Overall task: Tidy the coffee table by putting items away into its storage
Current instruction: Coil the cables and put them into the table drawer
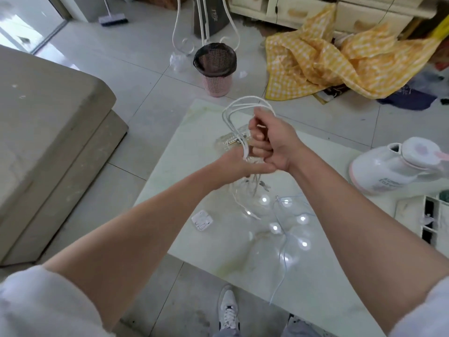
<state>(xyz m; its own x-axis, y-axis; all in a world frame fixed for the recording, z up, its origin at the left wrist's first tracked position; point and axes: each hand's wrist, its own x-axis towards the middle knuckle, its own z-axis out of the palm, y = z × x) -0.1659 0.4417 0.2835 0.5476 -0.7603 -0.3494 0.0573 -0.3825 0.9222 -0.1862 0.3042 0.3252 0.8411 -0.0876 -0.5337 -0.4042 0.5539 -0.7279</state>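
Sofa (43,122): I see it at far left, beige, beside the table.
Charger block (202,220): small white square, lying on the table near its left edge; any marking on it is too small for me to read.
Left hand (239,164): low under the bundle, touching the hanging strands; fingers mostly hidden, so I cannot tell how it grips.
White cables (243,110): looped bundle held up above the coffee table (315,295); loose ends hang down to the glossy top.
Bin (215,69): pink mesh basket with a dark liner, on the floor past the table's far edge.
Right hand (269,142): clenched around the top of the cable loops.
Thin cord (283,259): trails across the table toward the near edge.
Jug (398,164): white and pink, at right; its printed label is blurred, and I can't read it.
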